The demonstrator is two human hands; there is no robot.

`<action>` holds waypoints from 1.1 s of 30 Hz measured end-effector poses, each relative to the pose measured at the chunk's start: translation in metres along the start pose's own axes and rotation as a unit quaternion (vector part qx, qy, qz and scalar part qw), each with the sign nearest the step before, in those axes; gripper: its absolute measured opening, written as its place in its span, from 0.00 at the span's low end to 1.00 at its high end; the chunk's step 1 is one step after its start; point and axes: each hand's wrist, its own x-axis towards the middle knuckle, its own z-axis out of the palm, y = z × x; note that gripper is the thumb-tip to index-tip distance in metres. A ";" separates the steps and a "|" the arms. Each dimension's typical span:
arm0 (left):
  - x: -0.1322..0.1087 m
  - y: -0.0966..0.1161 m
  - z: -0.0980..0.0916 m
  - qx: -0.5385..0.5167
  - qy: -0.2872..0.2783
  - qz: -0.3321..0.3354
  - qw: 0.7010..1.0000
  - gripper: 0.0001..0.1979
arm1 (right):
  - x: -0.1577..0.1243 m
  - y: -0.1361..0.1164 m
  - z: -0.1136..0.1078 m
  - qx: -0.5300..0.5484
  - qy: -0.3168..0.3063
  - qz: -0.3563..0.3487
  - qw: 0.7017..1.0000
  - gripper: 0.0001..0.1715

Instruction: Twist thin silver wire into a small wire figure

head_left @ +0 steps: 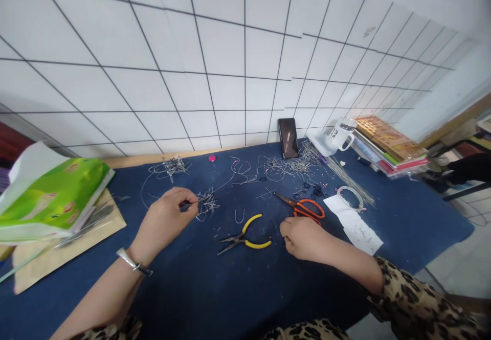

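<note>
My left hand [169,214] is closed in a pinch on a bent piece of thin wire, at the edge of a small tangle of wire pieces [207,203] on the blue cloth [215,289]. My right hand [303,238] rests curled on the cloth, fingers folded under; what they hold, if anything, is hidden. Yellow-handled pliers [245,238] lie open between the two hands. Orange-handled scissors [303,207] lie just beyond my right hand. A silver bracelet [132,263] circles my left wrist.
More wire tangles [172,166] and loose wires [287,166] lie farther back. A phone [288,138] leans on the tiled wall, beside a white mug [341,134] and stacked books [391,145]. A green bag [53,194] sits left on cardboard; white paper [356,225] and a wire coil [350,198] lie right.
</note>
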 end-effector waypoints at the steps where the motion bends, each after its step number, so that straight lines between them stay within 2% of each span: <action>1: 0.000 0.000 0.001 -0.007 0.002 -0.002 1.000 0.04 | 0.003 -0.001 -0.003 0.039 0.007 -0.002 0.999 0.04; 6: -0.001 0.005 0.000 -0.041 0.031 0.011 0.999 0.05 | 0.035 -0.018 -0.016 0.194 0.060 -0.042 0.978 0.06; 12: 0.003 0.007 -0.006 -0.074 0.039 0.034 0.996 0.07 | 0.107 -0.052 -0.029 0.233 0.131 -0.136 0.954 0.08; 16: 0.004 0.006 -0.010 -0.106 0.031 0.041 0.993 0.09 | 0.151 -0.067 -0.027 0.274 0.223 -0.131 0.926 0.08; 18: 0.005 0.005 -0.011 -0.120 0.025 0.038 0.992 0.09 | 0.165 -0.069 -0.021 0.301 0.242 -0.141 0.912 0.08; 21: 0.006 0.002 -0.011 -0.131 0.020 0.033 0.991 0.09 | 0.175 -0.069 -0.012 0.337 0.233 -0.156 0.899 0.07; 26: 0.007 -0.001 -0.008 -0.133 0.020 0.030 0.990 0.08 | 0.176 -0.065 -0.006 0.361 0.242 -0.169 0.885 0.07; 30: 0.006 0.001 -0.007 -0.127 0.026 0.030 0.991 0.08 | 0.174 -0.064 -0.004 0.345 0.249 -0.177 0.888 0.08; 33: 0.006 0.003 -0.008 -0.125 0.023 0.029 0.991 0.08 | 0.176 -0.062 0.000 0.305 0.268 -0.208 0.890 0.08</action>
